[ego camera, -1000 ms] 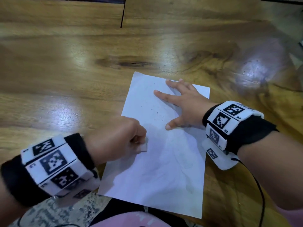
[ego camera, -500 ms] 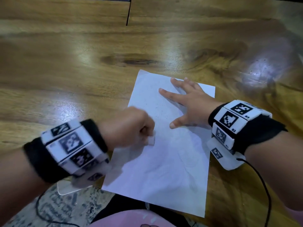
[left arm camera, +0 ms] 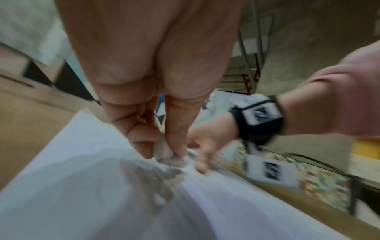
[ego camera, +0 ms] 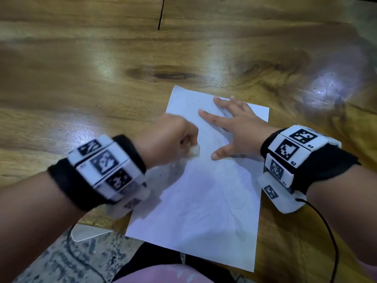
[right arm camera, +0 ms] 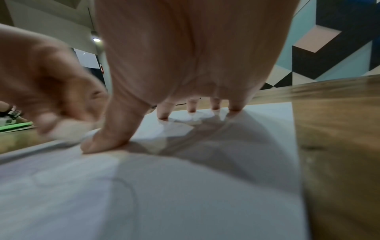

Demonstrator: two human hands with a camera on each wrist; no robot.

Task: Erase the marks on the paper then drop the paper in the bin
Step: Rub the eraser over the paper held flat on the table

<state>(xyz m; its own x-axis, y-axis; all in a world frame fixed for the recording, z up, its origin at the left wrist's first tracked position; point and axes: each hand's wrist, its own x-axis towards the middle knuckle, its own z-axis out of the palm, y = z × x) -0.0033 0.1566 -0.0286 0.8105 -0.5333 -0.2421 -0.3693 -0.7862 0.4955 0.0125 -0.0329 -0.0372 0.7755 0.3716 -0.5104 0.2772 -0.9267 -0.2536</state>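
Note:
A white sheet of paper (ego camera: 206, 197) lies on the wooden table (ego camera: 81, 84), its near edge hanging over the table's front. My left hand (ego camera: 173, 139) is curled round a small white eraser (ego camera: 194, 152) whose tip presses on the sheet near its left side; the left wrist view shows the eraser (left arm camera: 164, 151) pinched between thumb and fingers with grey crumbs below it. My right hand (ego camera: 234, 129) lies flat with spread fingers on the paper's upper right part, and its fingertips (right arm camera: 163, 113) press on the paper (right arm camera: 164, 194). Faint pencil marks and specks show on the sheet.
The table stretches wide to the left and far side, with a dark seam (ego camera: 161, 15) between boards. A speckled floor (ego camera: 61, 262) and a pink garment (ego camera: 163, 274) show below the front edge. No bin is in view.
My left hand with the eraser has slid up the sheet, towards the far side and closer to my right thumb. The right hand stays flat on the paper.

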